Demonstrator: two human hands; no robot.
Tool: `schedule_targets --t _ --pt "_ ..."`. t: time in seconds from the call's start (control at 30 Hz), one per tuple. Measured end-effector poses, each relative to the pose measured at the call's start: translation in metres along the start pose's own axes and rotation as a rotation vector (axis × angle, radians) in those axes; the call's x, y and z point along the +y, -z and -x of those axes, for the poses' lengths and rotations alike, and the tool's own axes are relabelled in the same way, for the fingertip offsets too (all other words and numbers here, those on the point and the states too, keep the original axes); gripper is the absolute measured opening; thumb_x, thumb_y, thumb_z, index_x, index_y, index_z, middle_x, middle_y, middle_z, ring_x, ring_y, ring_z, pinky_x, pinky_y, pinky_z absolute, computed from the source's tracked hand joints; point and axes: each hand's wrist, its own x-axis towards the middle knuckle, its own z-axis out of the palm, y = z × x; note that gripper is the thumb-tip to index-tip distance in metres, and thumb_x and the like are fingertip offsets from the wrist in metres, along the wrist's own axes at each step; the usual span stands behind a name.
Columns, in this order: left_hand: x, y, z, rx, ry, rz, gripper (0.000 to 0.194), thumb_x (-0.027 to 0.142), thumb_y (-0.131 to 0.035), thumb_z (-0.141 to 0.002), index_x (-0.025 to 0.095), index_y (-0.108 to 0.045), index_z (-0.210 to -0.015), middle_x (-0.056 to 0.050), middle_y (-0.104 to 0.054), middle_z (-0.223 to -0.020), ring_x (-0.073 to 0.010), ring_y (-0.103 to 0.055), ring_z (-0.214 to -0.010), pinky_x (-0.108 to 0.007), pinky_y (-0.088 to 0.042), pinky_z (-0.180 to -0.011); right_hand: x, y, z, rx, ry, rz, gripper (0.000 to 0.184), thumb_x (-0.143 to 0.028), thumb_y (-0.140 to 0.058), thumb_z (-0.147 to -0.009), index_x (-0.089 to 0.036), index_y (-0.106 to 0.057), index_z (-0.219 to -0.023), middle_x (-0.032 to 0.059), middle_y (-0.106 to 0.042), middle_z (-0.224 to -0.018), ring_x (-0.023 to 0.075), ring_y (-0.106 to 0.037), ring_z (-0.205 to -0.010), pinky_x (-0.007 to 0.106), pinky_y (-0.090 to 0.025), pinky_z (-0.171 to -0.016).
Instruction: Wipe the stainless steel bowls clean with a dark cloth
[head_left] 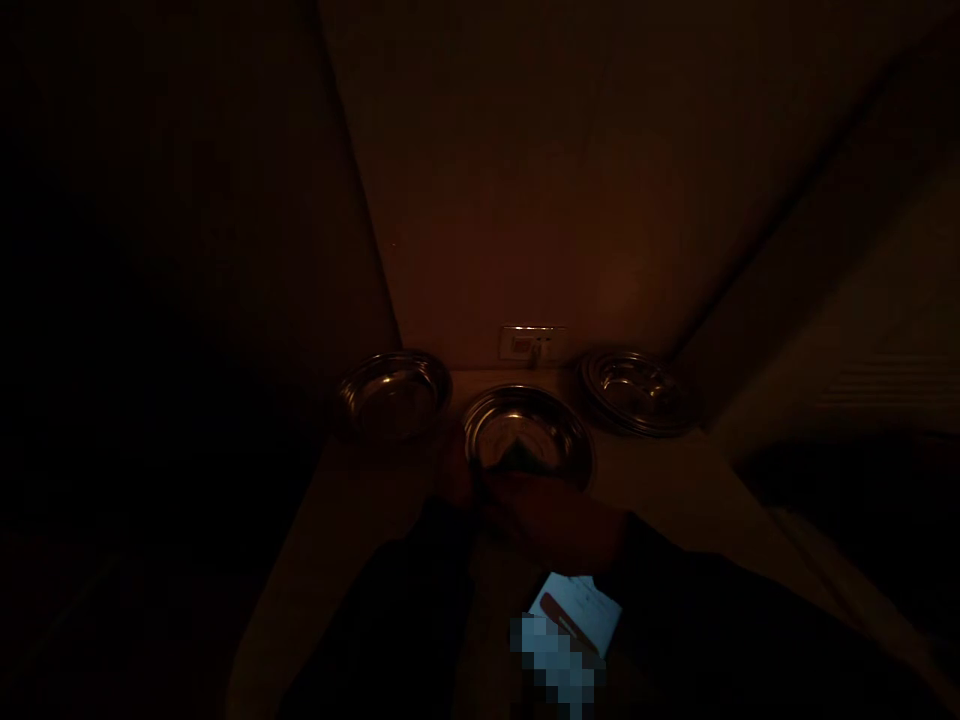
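The scene is very dark. Three steel plates stand on a pale counter (352,500): one at the left (391,392), one in the middle (529,430), one at the right (637,390). My right hand (551,515) lies at the near rim of the middle plate; its fingers are lost in the gloom. My left hand (454,470) shows dimly at the left rim of the same plate. Dark sleeves run down from both hands. A pale card or badge (581,610) hangs below them.
A wall socket (529,343) sits on the back wall just behind the plates. Walls close in at left and right, forming a narrow corner. A dark opening (847,500) lies right of the counter.
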Motion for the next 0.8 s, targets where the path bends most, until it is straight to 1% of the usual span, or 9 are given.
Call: schedule_targets --t 0.07,0.2,0.27,0.33,0.4,0.47,0.57,0.7,0.8 --pt "0.002 -0.001 0.001 -0.024 0.0 0.007 0.027 0.03 -0.046 -0.085 0.019 -0.064 -0.068 -0.009 -0.069 -0.081 -0.0251 -0.062 -0.087 -0.042 -0.047 -0.087 0.006 0.004 0.011 -0.037 0.021 0.033 0.034 -0.029 -0.038 -0.094 -0.013 -0.053 -0.12 0.015 -0.066 -0.109 0.022 -0.063 -0.096 0.031 -0.046 -0.081" --pt "0.006 -0.005 0.005 -0.085 -0.018 0.003 0.036 0.022 -0.036 -0.089 0.02 -0.064 -0.067 -0.008 -0.069 -0.078 -0.0219 -0.062 -0.08 -0.037 -0.05 -0.081 0.022 0.015 0.034 -0.101 0.065 0.1 0.032 -0.029 -0.04 -0.094 -0.015 -0.057 -0.118 0.0132 -0.068 -0.103 0.0228 -0.063 -0.096 0.034 -0.046 -0.083" --pt "0.006 -0.006 0.006 -0.087 -0.026 -0.011 0.036 0.023 -0.036 -0.089 0.019 -0.064 -0.067 -0.007 -0.068 -0.074 -0.0212 -0.062 -0.076 -0.036 -0.05 -0.079 0.022 0.015 0.033 -0.107 0.076 0.082 0.032 -0.029 -0.039 -0.094 -0.015 -0.058 -0.116 0.0129 -0.068 -0.102 0.0222 -0.063 -0.095 0.033 -0.046 -0.083" --pt "0.005 -0.006 0.006 -0.075 -0.032 -0.026 0.033 0.024 -0.038 -0.088 0.019 -0.063 -0.067 -0.006 -0.067 -0.072 -0.0209 -0.061 -0.074 -0.036 -0.049 -0.079 0.015 0.01 0.022 -0.075 0.086 0.026 0.033 -0.028 -0.036 -0.095 -0.014 -0.056 -0.118 0.0135 -0.066 -0.106 0.0212 -0.062 -0.099 0.032 -0.045 -0.084" --pt "0.002 -0.004 0.003 -0.064 -0.039 -0.037 0.032 0.025 -0.039 -0.088 0.018 -0.063 -0.067 -0.005 -0.067 -0.071 -0.0206 -0.06 -0.073 -0.036 -0.049 -0.078 0.007 0.004 0.009 -0.012 0.037 -0.02 0.034 -0.026 -0.033 -0.096 -0.012 -0.055 -0.117 0.0145 -0.064 -0.111 0.0205 -0.061 -0.101 0.03 -0.045 -0.086" --pt "-0.001 -0.002 0.0 -0.058 -0.05 -0.049 0.031 0.027 -0.041 -0.087 0.019 -0.061 -0.065 -0.005 -0.065 -0.069 -0.0207 -0.06 -0.072 -0.037 -0.05 -0.077 0.002 0.0 0.003 0.004 0.005 -0.019 0.034 -0.029 -0.033 -0.096 -0.012 -0.054 -0.116 0.0149 -0.064 -0.111 0.0206 -0.062 -0.099 0.03 -0.045 -0.085" --pt "-0.006 0.0 -0.005 -0.069 -0.088 -0.063 0.024 0.028 -0.047 -0.084 0.019 -0.062 -0.067 -0.006 -0.067 -0.071 -0.022 -0.061 -0.078 -0.036 -0.05 -0.079 0.009 0.004 0.015 -0.063 0.044 0.033 0.035 -0.031 -0.034 -0.096 -0.013 -0.052 -0.121 0.0138 -0.066 -0.107 0.0209 -0.062 -0.098 0.031 -0.046 -0.083" --pt "-0.008 -0.003 -0.006 -0.112 -0.105 -0.095 0.027 0.026 -0.042 -0.085 0.018 -0.067 -0.077 -0.009 -0.071 -0.084 -0.0232 -0.063 -0.085 -0.038 -0.049 -0.084 0.026 0.015 0.039 -0.12 0.074 0.111 0.034 -0.031 -0.038 -0.094 -0.016 -0.055 -0.119 0.0125 -0.068 -0.103 0.0221 -0.062 -0.096 0.034 -0.045 -0.084" --pt "-0.008 -0.004 -0.006 -0.116 -0.098 -0.129 0.033 0.028 -0.037 -0.088 0.017 -0.066 -0.077 -0.01 -0.071 -0.085 -0.0231 -0.064 -0.085 -0.039 -0.049 -0.085 0.024 0.012 0.032 -0.117 0.107 0.08 0.034 -0.03 -0.037 -0.095 -0.015 -0.056 -0.118 0.0128 -0.067 -0.105 0.0214 -0.062 -0.096 0.033 -0.045 -0.084"
